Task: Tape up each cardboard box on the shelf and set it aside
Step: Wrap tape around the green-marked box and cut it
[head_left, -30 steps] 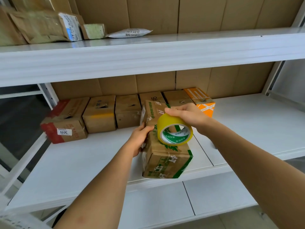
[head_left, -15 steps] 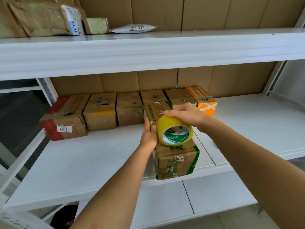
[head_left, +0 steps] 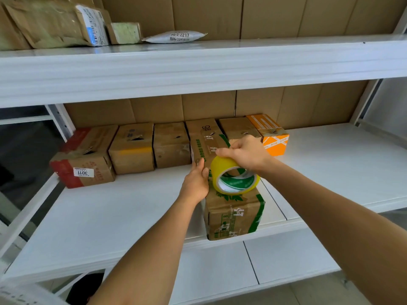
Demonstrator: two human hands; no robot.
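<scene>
While the long box [head_left: 229, 194] lies lengthwise on the middle shelf [head_left: 110, 216], its near end at the front edge and its far end back among the row of boxes, both hands work on its top. Right hand [head_left: 244, 151] grips a roll of yellow tape [head_left: 233, 177] from above, fingers curled over the rim; the roll stands on edge on the box top, its green-printed core facing the camera. Left hand [head_left: 196, 181] presses against the left upper edge of the same box, just beside the roll, thumb up along the edge; whether the fingers are curled or straight cannot be told, since they are hidden behind the palm. Box print is green, with a green stripe down the near right corner. Far row along the cardboard back wall, left to right: a box with red ends [head_left: 84, 157] and a white label reading 3011, a plain brown box [head_left: 132, 148] with a yellow band, a smaller brown box [head_left: 171, 144], then, right of the long box, another brown box [head_left: 236, 128] and an orange box [head_left: 269, 134]. Several show a small torn hole in the top. Upper shelf [head_left: 198, 62] holds brown paper parcels [head_left: 50, 23] at far left and a white mailer bag [head_left: 176, 36] beside them.
</scene>
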